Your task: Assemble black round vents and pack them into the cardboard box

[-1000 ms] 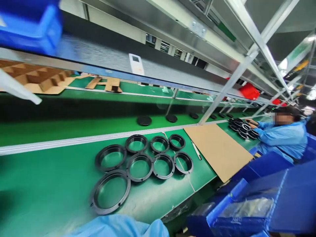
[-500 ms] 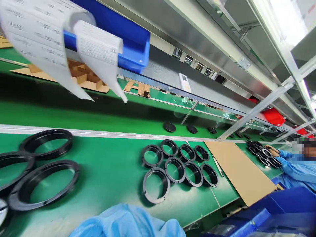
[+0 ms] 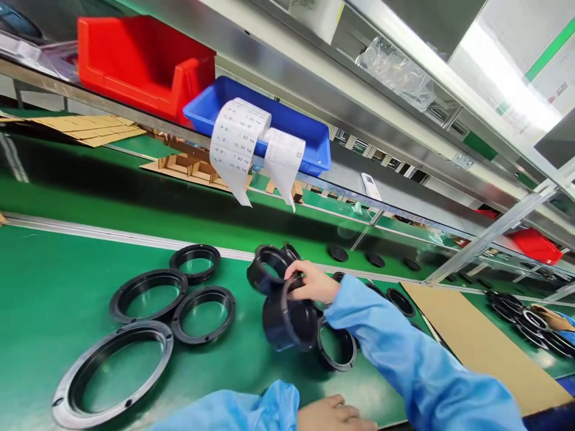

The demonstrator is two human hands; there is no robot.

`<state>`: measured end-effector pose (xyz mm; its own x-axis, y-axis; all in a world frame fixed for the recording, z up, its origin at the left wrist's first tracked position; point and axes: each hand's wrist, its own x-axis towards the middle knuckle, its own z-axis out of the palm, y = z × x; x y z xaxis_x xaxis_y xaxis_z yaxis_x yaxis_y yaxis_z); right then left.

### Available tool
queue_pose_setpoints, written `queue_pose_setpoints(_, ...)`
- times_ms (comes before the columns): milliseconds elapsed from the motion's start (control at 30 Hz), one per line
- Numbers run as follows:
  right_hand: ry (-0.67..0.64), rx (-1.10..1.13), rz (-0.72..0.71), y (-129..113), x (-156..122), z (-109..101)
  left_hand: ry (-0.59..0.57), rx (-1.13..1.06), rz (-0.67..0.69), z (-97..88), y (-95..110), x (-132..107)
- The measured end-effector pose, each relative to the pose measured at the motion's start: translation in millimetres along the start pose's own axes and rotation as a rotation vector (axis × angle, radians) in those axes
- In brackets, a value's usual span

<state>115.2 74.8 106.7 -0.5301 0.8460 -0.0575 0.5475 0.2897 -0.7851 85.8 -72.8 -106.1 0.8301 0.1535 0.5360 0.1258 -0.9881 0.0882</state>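
Observation:
My right hand is closed on the rim of a black flanged ring, tilted above the green table. Another black ring is close against its fingers; whether it is gripped too I cannot tell. Behind and below the hand stand more black rings, one of them a ring partly covered by the held one. Near the table's front edge, my left hand lies low with its fingers stretched out and nothing visible in it. Several black rings, including a large ring, lie flat to the left.
A cardboard sheet covers the table at right. Overhead, a shelf carries a red bin and a blue bin with label rolls hanging down. At far right is a co-worker's hand by black rings.
The view has swung left, bringing the red bin and more of the left-hand rings into sight. Both my hands have come into view, the right one now gripping a ring from the middle group.

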Motion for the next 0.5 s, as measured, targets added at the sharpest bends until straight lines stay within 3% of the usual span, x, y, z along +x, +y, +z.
queue_pose_setpoints(133, 0.002, -0.19, 0.068, 14.3, 37.2, 41.1, 0.227, 0.14, 0.015, -2.3, -16.9, -18.7)
queue_pose_setpoints(333, 0.025, -0.371, 0.273, 38.3, 32.7, 66.5, 0.217, 0.036, -0.049, 5.3, -19.8, -25.4)
queue_pose_setpoints(433, -0.038, -0.423, 0.271, 33.2, 27.9, 71.4, 0.24, -0.009, -0.067, 12.5, -19.2, -28.6)
queue_pose_setpoints(500, -0.077, -0.457, 0.241, 28.1, 28.8, 63.8, 0.263, -0.032, -0.08, 14.6, -20.3, -32.5)
